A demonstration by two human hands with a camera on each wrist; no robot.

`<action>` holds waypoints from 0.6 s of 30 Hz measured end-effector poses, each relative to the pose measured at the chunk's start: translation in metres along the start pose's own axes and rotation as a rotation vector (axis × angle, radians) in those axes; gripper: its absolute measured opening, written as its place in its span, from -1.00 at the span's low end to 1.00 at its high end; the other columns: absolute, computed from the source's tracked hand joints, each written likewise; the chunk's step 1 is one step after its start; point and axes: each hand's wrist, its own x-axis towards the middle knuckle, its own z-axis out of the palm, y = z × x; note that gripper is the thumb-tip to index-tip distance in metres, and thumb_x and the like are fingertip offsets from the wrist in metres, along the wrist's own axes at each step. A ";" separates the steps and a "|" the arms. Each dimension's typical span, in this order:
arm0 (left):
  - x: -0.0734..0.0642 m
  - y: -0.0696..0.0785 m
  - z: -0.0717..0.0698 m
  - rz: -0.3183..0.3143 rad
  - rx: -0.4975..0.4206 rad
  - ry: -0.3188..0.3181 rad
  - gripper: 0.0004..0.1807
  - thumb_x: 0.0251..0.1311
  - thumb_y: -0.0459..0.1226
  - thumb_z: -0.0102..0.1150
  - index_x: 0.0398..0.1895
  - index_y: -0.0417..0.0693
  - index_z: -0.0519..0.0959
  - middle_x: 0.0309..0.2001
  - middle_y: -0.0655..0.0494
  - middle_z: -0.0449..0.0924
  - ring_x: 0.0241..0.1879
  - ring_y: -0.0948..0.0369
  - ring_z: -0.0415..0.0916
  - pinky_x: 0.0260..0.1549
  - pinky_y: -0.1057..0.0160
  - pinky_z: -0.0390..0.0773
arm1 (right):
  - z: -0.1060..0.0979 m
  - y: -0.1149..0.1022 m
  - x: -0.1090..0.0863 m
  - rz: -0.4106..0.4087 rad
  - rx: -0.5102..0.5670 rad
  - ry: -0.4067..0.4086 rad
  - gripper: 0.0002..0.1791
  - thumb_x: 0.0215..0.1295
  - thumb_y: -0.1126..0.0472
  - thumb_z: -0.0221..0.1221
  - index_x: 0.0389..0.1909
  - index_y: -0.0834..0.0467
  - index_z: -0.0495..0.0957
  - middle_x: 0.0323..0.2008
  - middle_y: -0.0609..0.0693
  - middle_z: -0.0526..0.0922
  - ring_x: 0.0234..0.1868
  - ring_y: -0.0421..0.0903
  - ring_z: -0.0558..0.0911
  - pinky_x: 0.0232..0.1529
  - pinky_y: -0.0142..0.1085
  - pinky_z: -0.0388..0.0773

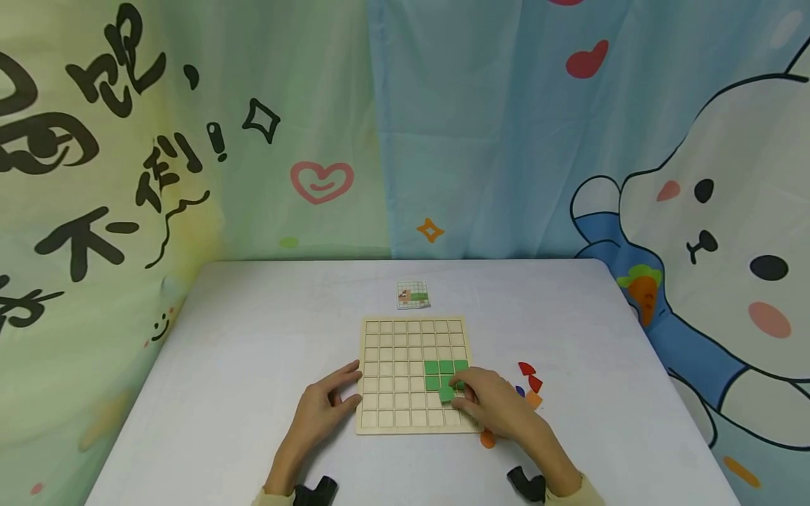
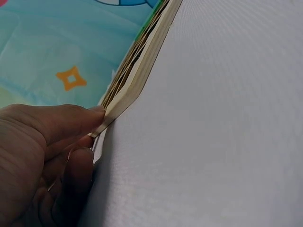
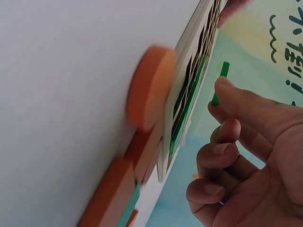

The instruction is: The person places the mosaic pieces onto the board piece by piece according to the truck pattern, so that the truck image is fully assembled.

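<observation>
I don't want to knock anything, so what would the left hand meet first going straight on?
The left hand would first meet the left edge of the grid board; its fingertips seem to touch there.

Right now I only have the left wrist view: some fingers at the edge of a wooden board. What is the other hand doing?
Observer: The right hand pinches a green tile, held just off the board.
Operator: Are there more tiles like that?
Observer: Yes, the head view shows other green tiles set in squares toward the board's right side.
Operator: Fun! Anything lying past the board?
Observer: A small picture card with a grid lies on the table beyond its far edge.
</observation>
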 end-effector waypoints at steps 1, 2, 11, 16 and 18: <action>0.000 0.000 0.000 0.001 -0.003 0.000 -0.52 0.18 -0.34 0.53 0.21 -0.01 0.74 0.37 0.15 0.66 -0.56 0.43 0.32 -0.53 0.43 0.33 | 0.002 -0.001 0.002 0.004 -0.006 0.003 -0.76 0.37 0.14 0.40 0.00 0.09 0.72 -0.53 -0.23 0.40 -0.47 -0.36 0.33 -0.37 -0.43 0.31; 0.000 -0.001 0.000 0.002 -0.006 0.000 -0.52 0.18 -0.34 0.53 0.21 0.00 0.74 0.36 0.15 0.66 -0.57 0.43 0.32 -0.53 0.43 0.33 | 0.004 -0.003 0.003 0.003 -0.008 0.007 -0.76 0.36 0.15 0.41 -0.01 0.10 0.72 -0.53 -0.23 0.40 -0.47 -0.36 0.33 -0.37 -0.43 0.31; 0.000 -0.001 0.000 0.003 -0.013 -0.002 -0.53 0.18 -0.34 0.52 0.20 -0.01 0.74 0.36 0.16 0.66 -0.57 0.43 0.33 -0.54 0.44 0.33 | 0.016 -0.012 0.016 -0.023 -0.019 0.033 -0.77 0.36 0.16 0.41 -0.02 0.13 0.73 -0.58 -0.21 0.36 -0.52 -0.35 0.29 -0.40 -0.42 0.29; 0.000 0.000 0.000 0.002 0.001 0.002 -0.53 0.17 -0.36 0.53 0.19 -0.04 0.74 0.36 0.14 0.66 -0.58 0.43 0.32 -0.54 0.43 0.34 | 0.018 -0.016 0.021 -0.023 -0.033 0.037 -0.74 0.37 0.15 0.41 0.02 0.12 0.73 -0.56 -0.20 0.37 -0.50 -0.33 0.30 -0.41 -0.42 0.28; 0.000 0.000 0.000 0.004 0.005 0.002 -0.53 0.17 -0.36 0.53 0.19 -0.04 0.74 0.36 0.14 0.66 -0.58 0.43 0.32 -0.55 0.43 0.34 | 0.018 -0.018 0.023 -0.021 -0.047 0.032 -0.72 0.37 0.15 0.41 0.04 0.11 0.73 -0.53 -0.20 0.39 -0.48 -0.32 0.32 -0.41 -0.42 0.29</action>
